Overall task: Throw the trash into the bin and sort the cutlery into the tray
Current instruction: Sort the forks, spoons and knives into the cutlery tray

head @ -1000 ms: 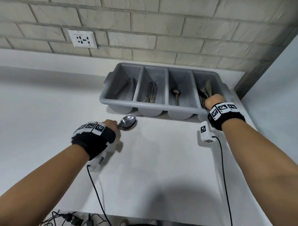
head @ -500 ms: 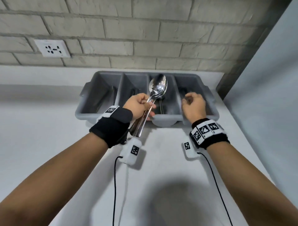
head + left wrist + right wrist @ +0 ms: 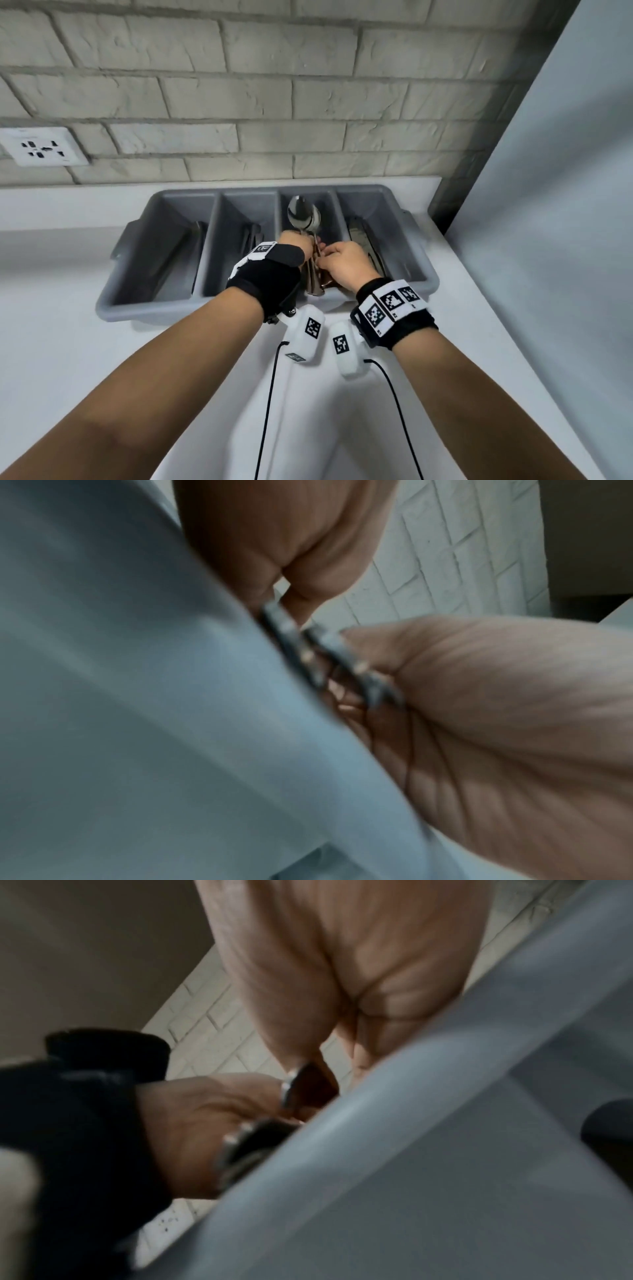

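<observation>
Now two hands (image 3: pixel 298 245) (image 3: pixel 346 265) grip spoons (image 3: pixel 303 216); four-compartment tray (image 3: pixel 423 274)

From my head I look forward and down over both forearms at the grey tray (image 3: pixel 424 286) by the far right corner of the counter (image 3: pixel 61 329), with the brick wall (image 3: pixel 274 102) facing me behind it. My left wrist camera sits very near the tray's outer wall (image 3: pixel 137 696) and looks up along my left hand (image 3: pixel 496 723). My right wrist camera does the same beside my right hand (image 3: pixel 342 961). All three share the tray, both hands and the spoons (image 3: pixel 303 216).
</observation>
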The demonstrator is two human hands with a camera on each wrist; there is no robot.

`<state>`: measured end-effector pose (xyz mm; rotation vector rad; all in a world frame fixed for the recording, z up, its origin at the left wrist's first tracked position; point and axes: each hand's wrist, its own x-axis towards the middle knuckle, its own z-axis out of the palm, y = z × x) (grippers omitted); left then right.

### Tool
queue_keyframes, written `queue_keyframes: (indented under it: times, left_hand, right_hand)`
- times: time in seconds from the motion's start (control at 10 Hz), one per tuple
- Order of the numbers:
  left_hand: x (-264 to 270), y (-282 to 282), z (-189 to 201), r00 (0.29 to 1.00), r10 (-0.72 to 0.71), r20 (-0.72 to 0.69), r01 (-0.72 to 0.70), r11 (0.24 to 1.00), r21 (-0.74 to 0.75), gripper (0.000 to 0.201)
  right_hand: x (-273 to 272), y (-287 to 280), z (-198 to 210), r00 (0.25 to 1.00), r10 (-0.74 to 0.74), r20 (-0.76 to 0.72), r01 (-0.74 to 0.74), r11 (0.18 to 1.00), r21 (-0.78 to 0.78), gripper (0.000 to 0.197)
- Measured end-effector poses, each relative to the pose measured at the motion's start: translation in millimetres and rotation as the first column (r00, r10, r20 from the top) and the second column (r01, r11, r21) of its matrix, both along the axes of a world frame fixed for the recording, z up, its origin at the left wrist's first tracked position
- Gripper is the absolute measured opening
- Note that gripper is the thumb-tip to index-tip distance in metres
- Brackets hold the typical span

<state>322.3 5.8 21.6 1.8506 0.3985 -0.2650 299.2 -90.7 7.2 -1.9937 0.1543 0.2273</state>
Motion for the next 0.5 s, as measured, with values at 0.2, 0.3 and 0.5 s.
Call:
queue_keyframes:
  times: [0.2, 0.3, 0.5]
  left_hand:
    - [5, -2, -1, 0.994, -0.061, -0.086, 0.075, 0.984, 0.163, 0.041]
    - [9, 0, -5, 0.995, -0.09, -0.046, 0.096, 0.982, 0.16, 0.04]
    - [-11, 14, 11, 0.993, -0.059, 0.1, 0.043, 0.988, 0.151, 0.034]
  right_hand:
    - [18, 11, -9, 0.997, 0.073, 0.0, -0.068, 0.928, -0.366, 0.025]
    - [15, 18, -15, 0.991, 0.125, -0.047, -0.132, 0.88, -0.455, 0.029]
    - [-4, 15, 0, 0.992, 0.073, 0.1, -0.04, 0.954, -0.298, 0.025]
